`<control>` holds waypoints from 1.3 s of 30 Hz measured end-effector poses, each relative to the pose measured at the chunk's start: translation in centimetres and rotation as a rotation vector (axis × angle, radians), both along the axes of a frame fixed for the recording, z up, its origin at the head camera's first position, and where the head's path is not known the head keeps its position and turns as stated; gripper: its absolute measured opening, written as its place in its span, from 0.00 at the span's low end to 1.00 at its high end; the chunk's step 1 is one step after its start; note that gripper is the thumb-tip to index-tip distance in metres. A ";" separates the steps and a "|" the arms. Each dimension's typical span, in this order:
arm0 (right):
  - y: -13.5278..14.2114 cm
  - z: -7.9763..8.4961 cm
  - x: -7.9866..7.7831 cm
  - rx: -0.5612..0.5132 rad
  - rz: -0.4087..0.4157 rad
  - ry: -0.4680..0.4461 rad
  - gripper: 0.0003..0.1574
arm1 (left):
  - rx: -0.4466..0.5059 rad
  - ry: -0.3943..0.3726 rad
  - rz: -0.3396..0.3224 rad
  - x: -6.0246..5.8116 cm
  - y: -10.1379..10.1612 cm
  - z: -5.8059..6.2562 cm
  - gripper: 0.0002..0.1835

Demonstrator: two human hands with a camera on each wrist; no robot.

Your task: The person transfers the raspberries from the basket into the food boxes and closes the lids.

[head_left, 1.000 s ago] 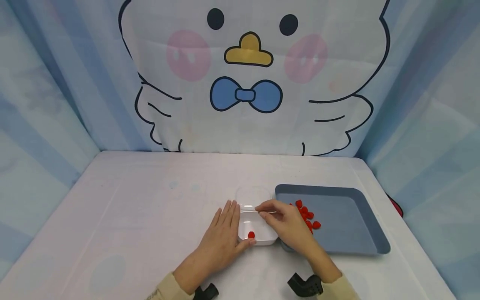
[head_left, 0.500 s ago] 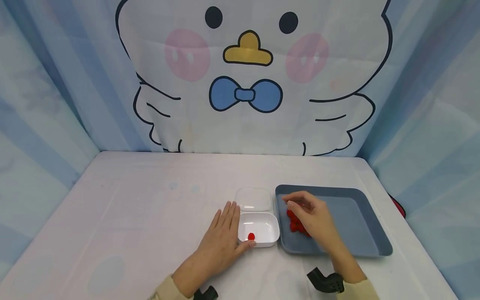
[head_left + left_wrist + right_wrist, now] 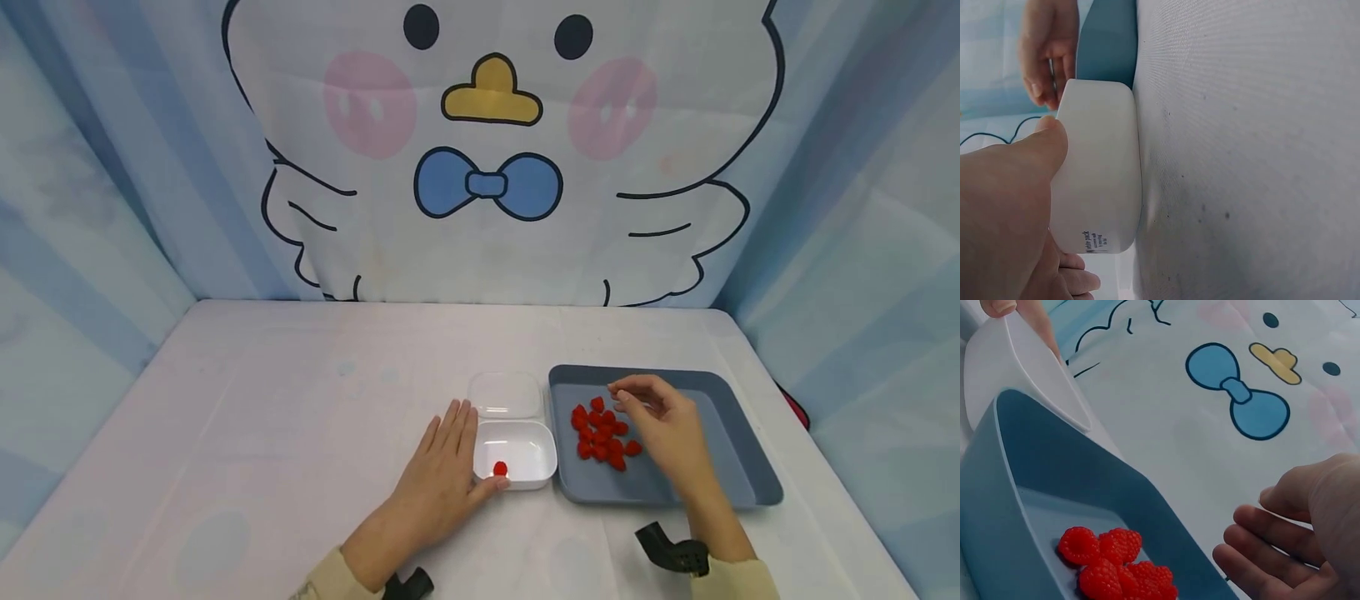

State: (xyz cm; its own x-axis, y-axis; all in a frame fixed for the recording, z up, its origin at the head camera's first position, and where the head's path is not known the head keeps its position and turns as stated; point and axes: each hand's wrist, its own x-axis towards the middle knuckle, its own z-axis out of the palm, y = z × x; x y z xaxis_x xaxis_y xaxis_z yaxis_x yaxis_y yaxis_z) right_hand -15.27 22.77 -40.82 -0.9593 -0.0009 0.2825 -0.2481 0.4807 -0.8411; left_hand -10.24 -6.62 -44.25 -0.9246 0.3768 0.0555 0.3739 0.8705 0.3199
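Note:
In the head view, my left hand (image 3: 442, 471) lies along the left side of a small white box (image 3: 531, 471), fingers straight, thumb at its front rim. The left wrist view shows that thumb on the edge of the box, which has small dark print on its wall. One red raspberry (image 3: 500, 468) lies inside near the thumb. My right hand (image 3: 663, 425) hovers over the blue-grey tray (image 3: 720, 442), fingers relaxed and nothing between them. Beside it, several raspberries (image 3: 1102, 579) lie clustered in the left part of the tray.
Behind the white box is its clear lid (image 3: 506, 394), folded back flat. The tray stands close at the box's right. A white cloth (image 3: 247, 433) covers the table, with a printed curtain (image 3: 487, 250) at the back.
My right hand has moved right from the white box, passing over the raspberries to their right side above the tray. My left hand has stayed on the box.

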 end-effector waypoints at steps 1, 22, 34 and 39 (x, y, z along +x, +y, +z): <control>0.0 0.0 0.0 0.002 -0.002 0.001 0.13 | 0.002 0.003 -0.001 0.0 0.0 0.0 0.53; 1.4 -1.1 -0.6 0.126 -0.072 -0.075 0.13 | 0.014 -0.001 -0.001 -0.1 -0.3 0.2 0.52; 2.5 -1.6 -0.6 0.147 -0.045 -0.120 0.14 | 0.021 -0.010 0.003 -0.1 -0.1 0.2 0.52; 2.7 -1.7 -0.6 0.160 -0.024 -0.150 0.15 | 0.019 -0.018 0.001 0.0 0.0 0.1 0.52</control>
State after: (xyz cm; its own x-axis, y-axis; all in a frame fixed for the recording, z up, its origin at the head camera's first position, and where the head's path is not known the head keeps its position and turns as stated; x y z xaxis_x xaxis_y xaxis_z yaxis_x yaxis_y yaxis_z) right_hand -15.83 25.42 -42.53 -0.9908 -0.0114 0.1348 -0.1132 0.6156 -0.7799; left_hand -10.28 -6.66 -44.14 -0.9261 0.3745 0.0461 0.3668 0.8648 0.3428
